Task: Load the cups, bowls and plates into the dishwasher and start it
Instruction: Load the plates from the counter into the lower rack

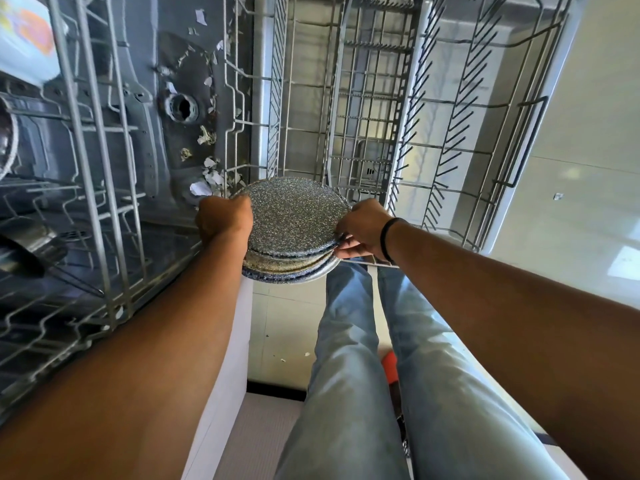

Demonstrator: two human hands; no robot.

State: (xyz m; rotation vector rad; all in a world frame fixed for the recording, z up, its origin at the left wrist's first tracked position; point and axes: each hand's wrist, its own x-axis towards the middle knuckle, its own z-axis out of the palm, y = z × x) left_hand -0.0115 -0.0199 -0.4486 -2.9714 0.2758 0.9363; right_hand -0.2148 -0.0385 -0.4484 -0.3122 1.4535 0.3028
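Plates (294,216) stacked between left hand (223,216) and right hand (363,226).

Plates (294,216): speckled glaze, likely ceramic. Rack (374,109): coated wire. Jeans (349,341): faded denim.

Pale glossy floor tiles (588,140) with window glare, white cabinet side (225,358)

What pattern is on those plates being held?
Grey speckled with dark blue rims, seen in the head view.
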